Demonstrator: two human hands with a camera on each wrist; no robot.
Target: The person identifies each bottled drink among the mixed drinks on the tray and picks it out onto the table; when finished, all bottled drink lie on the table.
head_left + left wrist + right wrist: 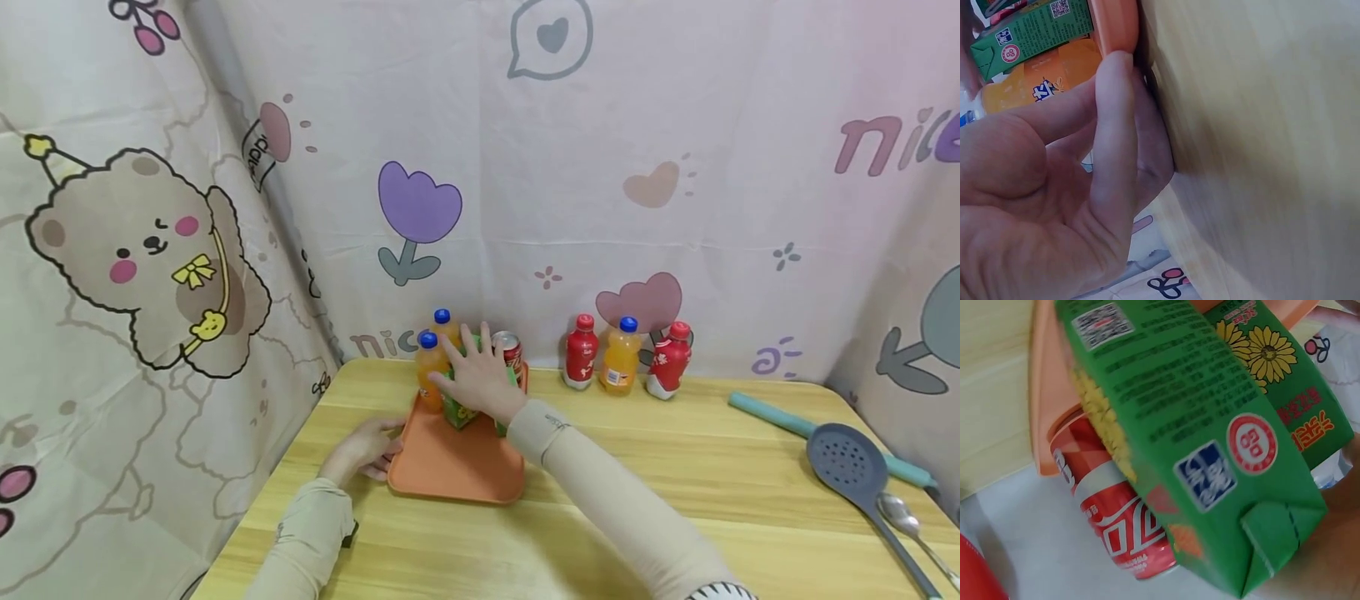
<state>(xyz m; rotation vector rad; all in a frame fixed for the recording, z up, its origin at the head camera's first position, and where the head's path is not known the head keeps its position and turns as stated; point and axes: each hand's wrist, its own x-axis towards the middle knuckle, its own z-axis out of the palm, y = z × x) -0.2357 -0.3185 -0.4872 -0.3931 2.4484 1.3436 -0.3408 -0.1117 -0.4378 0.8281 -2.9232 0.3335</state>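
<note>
My left hand [367, 446] holds the left rim of an orange tray [457, 467], its fingertips on the edge in the left wrist view. Over the tray's back part, my right hand [480, 379] lies with fingers spread and straight across the tops of green drink cartons. One carton [1191, 437] stands close to the right wrist camera, with a second carton [1272, 362] behind it. Beside them is a red soda can [507, 346]. Two orange juice bottles [430, 367] with blue caps stand at the tray's back left. The right hand partly hides the cartons.
To the right of the tray, along the wall cloth, stand a red bottle [581, 354], an orange juice bottle [620, 358] and another red bottle [669, 362]. A grey skimmer [847, 462], a teal-handled utensil [772, 414] and a metal spoon [898, 514] lie at the table's right.
</note>
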